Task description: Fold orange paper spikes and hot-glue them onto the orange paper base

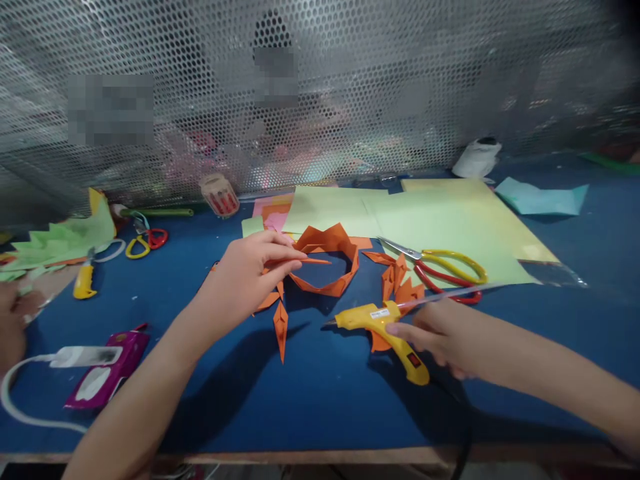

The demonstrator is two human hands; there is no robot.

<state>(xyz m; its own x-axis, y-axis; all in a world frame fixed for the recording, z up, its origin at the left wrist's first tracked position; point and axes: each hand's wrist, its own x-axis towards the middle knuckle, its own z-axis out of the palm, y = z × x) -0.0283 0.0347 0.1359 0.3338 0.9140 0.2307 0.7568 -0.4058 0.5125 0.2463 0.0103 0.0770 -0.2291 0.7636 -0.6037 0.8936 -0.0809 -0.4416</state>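
Between thumb and fingers, my left hand [265,267] pinches a thin orange folded paper piece [318,261], its tip pointing right over an orange paper ring [345,283]. Below that hand lie pointed orange paper pieces [281,327]. My right hand [435,333] is at the yellow glue gun [367,317], its fingers by the handle; the nozzle points left, just below the ring. A clear glue stick sticks out of the gun's back. More folded orange pieces [395,273] lie between the ring and my right hand, some partly hidden behind the gun.
Red-and-yellow scissors [445,267] lie on green paper sheets [425,217]. At left are a yellow cutter [85,278], small scissors [147,241], a purple packet [95,383] with a white cable, and another person's hand [11,323]. Perforated metal mesh [325,93] stands behind.
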